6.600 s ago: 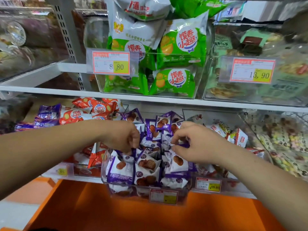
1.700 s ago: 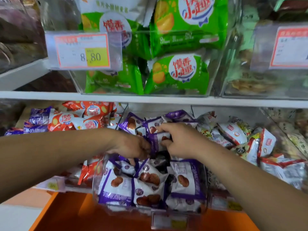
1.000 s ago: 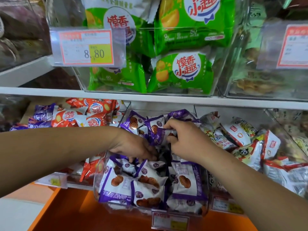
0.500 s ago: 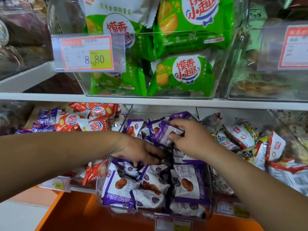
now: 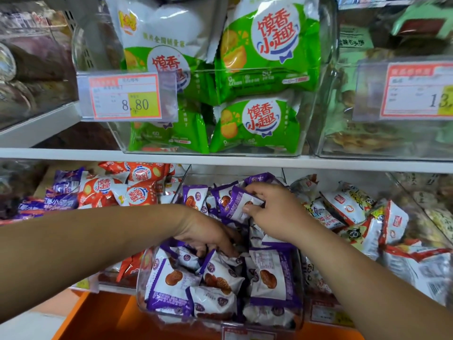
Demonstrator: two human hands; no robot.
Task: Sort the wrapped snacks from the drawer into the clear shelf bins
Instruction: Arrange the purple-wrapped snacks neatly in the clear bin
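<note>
Moved since half a second back: left hand (image 5: pixel 208 238) lower and deeper into the heap of purple packets (image 5: pixel 171 283), right hand (image 5: pixel 272 212) barely shifted.

Lowest in the frame, the edge of the orange drawer (image 5: pixel 98 317), contents out of view. Just above, the front wall of the clear bin (image 5: pixel 142 285), well filled. Left hand at centre, fingers curled down among the wrappers, tips buried; gripping one or only pushing, cannot tell. Right hand a little higher and right of centre, pinching a single packet (image 5: pixel 235 204) by its edge at the back of the same bin.

Risks, by judgement:
- Heaped high, so liable to shed a packet over the front wall into the drawer if shoved by the left hand.
- Slick wrappers, so apt to slip from a pinch at one edge.
- Could also slide sideways into the neighbouring bins, red packets (image 5: pixel 137 190) at left and white-and-red packets (image 5: pixel 348 204) at right, spoiling the sort.
- Probably brittle biscuits inside, liable to crack under hard pressing.

Beyond, a white shelf board (image 5: pixel 245 161) across the middle of the frame. Above it, green packets (image 5: pixel 255 126) in another clear bin, with a price tag (image 5: pixel 125 96) at upper left and a second tag (image 5: pixel 416 89) cut off at the right edge. Shop shelving all round.
</note>
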